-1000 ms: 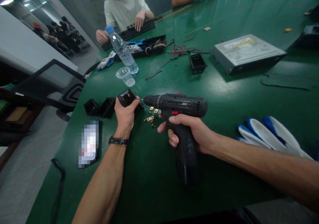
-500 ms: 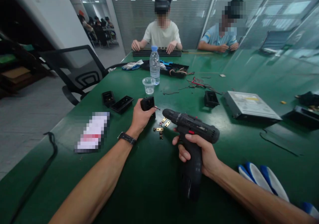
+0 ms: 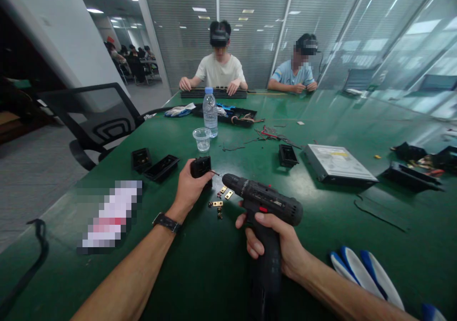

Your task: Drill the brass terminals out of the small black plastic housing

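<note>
A small black plastic housing is gripped in my left hand, its open side facing up and right. My right hand is wrapped round the handle of a black cordless drill, which points left. The thin bit at the drill's nose reaches the housing's right side; whether it touches a screw is too small to tell. Just below the housing, several brass plates and small screws lie on the green table.
Two black housings lie to the left, another to the right beside a metal box. A cup and a bottle stand behind. Gloves lie at lower right. Two people sit across the table.
The camera view has shifted, so the table things appear lower and further left. Both hands keep their holds, with the drill and housing in nearly the same relation.
</note>
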Demonstrator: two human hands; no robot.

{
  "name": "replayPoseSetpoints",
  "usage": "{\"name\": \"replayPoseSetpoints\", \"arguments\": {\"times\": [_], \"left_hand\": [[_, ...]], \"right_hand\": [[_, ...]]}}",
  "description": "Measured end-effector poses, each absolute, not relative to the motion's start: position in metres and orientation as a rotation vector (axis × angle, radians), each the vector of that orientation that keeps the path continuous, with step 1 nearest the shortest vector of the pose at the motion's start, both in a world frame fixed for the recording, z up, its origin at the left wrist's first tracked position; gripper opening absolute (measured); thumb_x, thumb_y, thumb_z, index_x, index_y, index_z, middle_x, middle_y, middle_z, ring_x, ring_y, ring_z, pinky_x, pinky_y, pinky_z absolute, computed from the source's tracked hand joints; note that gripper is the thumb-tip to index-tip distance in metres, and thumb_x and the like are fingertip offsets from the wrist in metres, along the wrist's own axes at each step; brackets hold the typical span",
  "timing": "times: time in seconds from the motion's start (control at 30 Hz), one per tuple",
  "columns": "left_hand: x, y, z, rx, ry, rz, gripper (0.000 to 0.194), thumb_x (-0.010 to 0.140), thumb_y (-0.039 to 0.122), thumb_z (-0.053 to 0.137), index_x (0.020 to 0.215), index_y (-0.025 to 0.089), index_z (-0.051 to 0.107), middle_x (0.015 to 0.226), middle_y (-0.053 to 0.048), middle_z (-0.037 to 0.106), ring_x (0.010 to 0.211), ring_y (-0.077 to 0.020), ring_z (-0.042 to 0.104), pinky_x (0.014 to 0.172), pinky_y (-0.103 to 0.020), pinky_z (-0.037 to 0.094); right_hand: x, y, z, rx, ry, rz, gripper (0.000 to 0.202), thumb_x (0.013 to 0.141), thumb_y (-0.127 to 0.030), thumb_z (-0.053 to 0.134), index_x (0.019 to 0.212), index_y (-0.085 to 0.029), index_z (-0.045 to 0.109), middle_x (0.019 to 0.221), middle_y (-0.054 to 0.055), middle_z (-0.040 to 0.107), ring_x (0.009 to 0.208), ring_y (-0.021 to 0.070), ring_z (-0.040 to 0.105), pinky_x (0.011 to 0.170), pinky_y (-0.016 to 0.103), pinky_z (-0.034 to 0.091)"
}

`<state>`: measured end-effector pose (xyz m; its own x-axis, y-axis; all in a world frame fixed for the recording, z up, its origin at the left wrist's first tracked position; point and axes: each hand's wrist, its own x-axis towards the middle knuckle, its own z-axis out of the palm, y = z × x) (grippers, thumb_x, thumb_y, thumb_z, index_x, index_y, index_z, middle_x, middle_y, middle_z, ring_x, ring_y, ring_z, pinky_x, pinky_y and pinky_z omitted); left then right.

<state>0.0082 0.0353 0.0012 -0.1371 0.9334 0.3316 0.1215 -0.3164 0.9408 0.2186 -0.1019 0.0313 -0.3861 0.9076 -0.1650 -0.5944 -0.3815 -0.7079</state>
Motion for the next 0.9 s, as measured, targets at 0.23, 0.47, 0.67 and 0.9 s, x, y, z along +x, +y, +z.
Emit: {"name": "replayPoseSetpoints", "arguments": {"times": [0.23,0.47,0.67,0.9], "left_hand": [[0.013,0.035,0.005,1.416,1.231,1.592,0.040,0.059,0.028,0.081,0.095,0.020,0.065,0.086,0.000,0.064,0.078,-0.0161,0.059,0.071,-0.028,0.049],[0.015,0.038,0.002,1.402,1.194,1.622,0.037,0.056,0.025,0.082,0.088,0.018,0.064,0.079,0.001,0.061,0.071,-0.0141,0.055,0.065,-0.025,0.047],[0.016,0.039,0.001,1.430,1.179,1.645,0.035,0.055,0.020,0.081,0.084,0.017,0.063,0.079,0.000,0.061,0.073,-0.0140,0.054,0.068,-0.026,0.047],[0.015,0.036,0.001,1.450,1.146,1.572,0.037,0.056,0.022,0.081,0.088,0.018,0.062,0.083,0.000,0.064,0.076,-0.0155,0.059,0.072,-0.029,0.049]], "right_hand": [[0.223,-0.110,0.033,-0.610,-0.933,1.966,0.028,0.085,-0.026,0.057,0.106,-0.010,0.065,0.062,0.002,0.056,0.059,0.0162,0.054,0.062,0.031,0.041],[0.221,-0.112,0.037,-0.664,-1.046,1.919,0.030,0.084,-0.029,0.064,0.110,-0.015,0.062,0.067,0.001,0.060,0.062,0.0155,0.055,0.066,0.032,0.044],[0.224,-0.111,0.032,-0.801,-1.046,1.918,0.028,0.088,-0.035,0.059,0.107,-0.014,0.064,0.069,0.005,0.066,0.063,0.0181,0.060,0.063,0.032,0.045],[0.226,-0.115,0.030,-0.808,-1.058,1.852,0.029,0.089,-0.035,0.055,0.103,-0.012,0.065,0.060,0.004,0.062,0.058,0.0189,0.058,0.061,0.033,0.046]]}}
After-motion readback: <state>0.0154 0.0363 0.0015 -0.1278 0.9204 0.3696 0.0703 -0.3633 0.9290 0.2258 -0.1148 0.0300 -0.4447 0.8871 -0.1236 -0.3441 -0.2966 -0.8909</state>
